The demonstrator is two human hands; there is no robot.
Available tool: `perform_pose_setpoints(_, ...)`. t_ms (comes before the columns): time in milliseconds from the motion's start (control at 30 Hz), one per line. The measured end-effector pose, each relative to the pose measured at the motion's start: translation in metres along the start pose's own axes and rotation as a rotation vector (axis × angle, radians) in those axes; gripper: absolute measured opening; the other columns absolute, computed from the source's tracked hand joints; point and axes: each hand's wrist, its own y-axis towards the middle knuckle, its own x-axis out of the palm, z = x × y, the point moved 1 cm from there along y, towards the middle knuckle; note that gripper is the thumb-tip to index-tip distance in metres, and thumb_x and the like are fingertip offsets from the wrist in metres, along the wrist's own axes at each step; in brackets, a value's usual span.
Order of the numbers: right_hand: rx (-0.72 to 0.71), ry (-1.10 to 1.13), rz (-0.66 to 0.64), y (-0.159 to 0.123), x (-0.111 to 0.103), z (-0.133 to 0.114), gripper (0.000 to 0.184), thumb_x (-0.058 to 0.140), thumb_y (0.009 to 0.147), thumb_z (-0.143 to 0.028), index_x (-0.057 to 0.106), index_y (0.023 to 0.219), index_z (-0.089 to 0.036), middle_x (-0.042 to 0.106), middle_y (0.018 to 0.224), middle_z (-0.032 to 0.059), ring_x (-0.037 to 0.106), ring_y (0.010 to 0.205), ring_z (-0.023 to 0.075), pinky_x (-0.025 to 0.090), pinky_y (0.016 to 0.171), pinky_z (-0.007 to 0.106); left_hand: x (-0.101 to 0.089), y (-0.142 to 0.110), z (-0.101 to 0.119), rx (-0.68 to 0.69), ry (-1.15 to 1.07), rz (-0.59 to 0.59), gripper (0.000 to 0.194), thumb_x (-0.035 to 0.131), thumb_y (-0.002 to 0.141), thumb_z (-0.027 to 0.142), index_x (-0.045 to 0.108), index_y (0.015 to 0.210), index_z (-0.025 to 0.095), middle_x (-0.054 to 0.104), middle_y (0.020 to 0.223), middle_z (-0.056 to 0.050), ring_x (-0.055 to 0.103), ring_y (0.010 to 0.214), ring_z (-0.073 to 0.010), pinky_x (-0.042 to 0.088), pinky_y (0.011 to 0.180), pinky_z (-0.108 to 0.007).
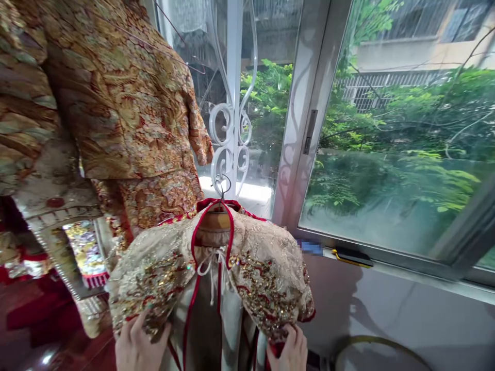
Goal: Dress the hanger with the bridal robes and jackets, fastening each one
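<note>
A cream capelet with gold sequins and red piping hangs in front of me, over a pale garment with a white tied bow. Its hanger hooks onto a white scrolled metal stand. My left hand pinches the lower left edge of the capelet between thumb and fingers. On the lower right edge, my right hand grips the red-trimmed hem in the same way. Both wrists run off the bottom of the picture.
Gold brocade garments hang at the left, close to the capelet. Behind stands a metal-framed window with greenery outside. A dark, yellow-edged object lies on the sill. A curved yellowish rim shows at the lower right.
</note>
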Motion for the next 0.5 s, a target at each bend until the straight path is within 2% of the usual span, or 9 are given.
perform_pose_setpoints(67, 0.001, 0.025, -0.016, 0.005, 0.006, 0.008, 0.035, 0.048, 0.088, -0.048, 0.053, 0.102, -0.015, 0.060, 0.104, 0.0214, 0.058, 0.095, 0.0356, 0.050, 0.082, 0.050, 0.005, -0.004, -0.024, 0.016, -0.005, -0.026, 0.046, 0.044, 0.088, 0.049, 0.053, 0.114, 0.012, 0.065, 0.095, -0.015, 0.066, 0.086, -0.0316, 0.054, 0.078, -0.046)
perform_pose_setpoints(133, -0.012, 0.147, -0.030, 0.011, 0.008, 0.024, 0.041, 0.041, 0.092, -0.052, 0.055, 0.101, -0.015, 0.062, 0.102, 0.0206, 0.061, 0.093, 0.0329, 0.051, 0.084, 0.048, 0.003, -0.008, -0.041, 0.053, -0.082, -0.093, 0.043, 0.042, 0.089, 0.048, 0.057, 0.110, 0.014, 0.070, 0.097, -0.014, 0.069, 0.085, -0.0291, 0.056, 0.074, -0.039)
perform_pose_setpoints(200, -0.012, 0.276, -0.090, 0.017, 0.005, 0.045, 0.050, 0.033, 0.093, -0.059, 0.059, 0.099, -0.016, 0.067, 0.098, 0.0194, 0.065, 0.090, 0.0312, 0.053, 0.083, 0.046, -0.005, -0.011, -0.048, 0.085, -0.184, -0.183, 0.041, 0.041, 0.088, 0.049, 0.060, 0.109, 0.019, 0.073, 0.096, -0.010, 0.071, 0.086, -0.0263, 0.058, 0.071, -0.034)
perform_pose_setpoints(267, 0.002, 0.371, -0.218, 0.028, -0.003, 0.063, 0.061, 0.031, 0.090, -0.068, 0.064, 0.097, -0.018, 0.072, 0.094, 0.0175, 0.069, 0.087, 0.0306, 0.056, 0.080, 0.043, -0.019, -0.010, -0.045, 0.078, -0.251, -0.247, 0.041, 0.040, 0.089, 0.049, 0.063, 0.110, 0.022, 0.076, 0.096, -0.007, 0.073, 0.088, -0.0245, 0.059, 0.070, -0.030)
perform_pose_setpoints(333, 0.049, 0.426, -0.367, 0.041, -0.015, 0.063, 0.066, 0.035, 0.085, -0.075, 0.069, 0.095, -0.019, 0.074, 0.090, 0.0159, 0.071, 0.083, 0.0300, 0.058, 0.075, 0.038, -0.036, -0.008, -0.028, 0.054, -0.289, -0.278, 0.043, 0.037, 0.092, 0.045, 0.063, 0.116, 0.022, 0.077, 0.096, -0.007, 0.074, 0.088, -0.0230, 0.059, 0.069, -0.028)
perform_pose_setpoints(367, 0.065, 0.455, -0.443, 0.046, -0.022, 0.054, 0.067, 0.037, 0.083, -0.075, 0.070, 0.095, -0.018, 0.075, 0.088, 0.0152, 0.072, 0.081, 0.0293, 0.059, 0.073, 0.036, -0.045, -0.007, -0.015, 0.052, -0.303, -0.293, 0.044, 0.034, 0.093, 0.041, 0.062, 0.121, 0.021, 0.077, 0.099, -0.007, 0.074, 0.090, -0.0223, 0.059, 0.070, -0.027)
perform_pose_setpoints(433, 0.053, 0.530, -0.559, 0.050, -0.036, 0.018, 0.064, 0.039, 0.086, -0.070, 0.072, 0.100, -0.017, 0.076, 0.089, 0.0148, 0.072, 0.080, 0.0281, 0.058, 0.074, 0.035, -0.060, -0.010, 0.019, 0.079, -0.325, -0.329, 0.046, 0.030, 0.096, 0.035, 0.058, 0.129, 0.019, 0.076, 0.105, -0.009, 0.073, 0.094, -0.0215, 0.059, 0.074, -0.027)
perform_pose_setpoints(467, 0.000, 0.575, -0.598, 0.048, -0.044, -0.006, 0.061, 0.038, 0.089, -0.066, 0.071, 0.104, -0.017, 0.076, 0.095, 0.0150, 0.072, 0.085, 0.0281, 0.057, 0.079, 0.035, -0.066, -0.014, 0.038, 0.106, -0.335, -0.348, 0.046, 0.030, 0.096, 0.032, 0.056, 0.132, 0.018, 0.075, 0.108, -0.010, 0.073, 0.096, -0.0215, 0.059, 0.076, -0.028)
perform_pose_setpoints(500, -0.038, 0.602, -0.584, 0.044, -0.050, -0.031, 0.057, 0.035, 0.092, -0.060, 0.070, 0.109, -0.018, 0.074, 0.103, 0.0154, 0.070, 0.094, 0.0288, 0.056, 0.085, 0.036, -0.071, -0.020, 0.056, 0.132, -0.346, -0.360, 0.046, 0.031, 0.097, 0.030, 0.054, 0.135, 0.016, 0.074, 0.110, -0.012, 0.072, 0.095, -0.0218, 0.059, 0.076, -0.028)
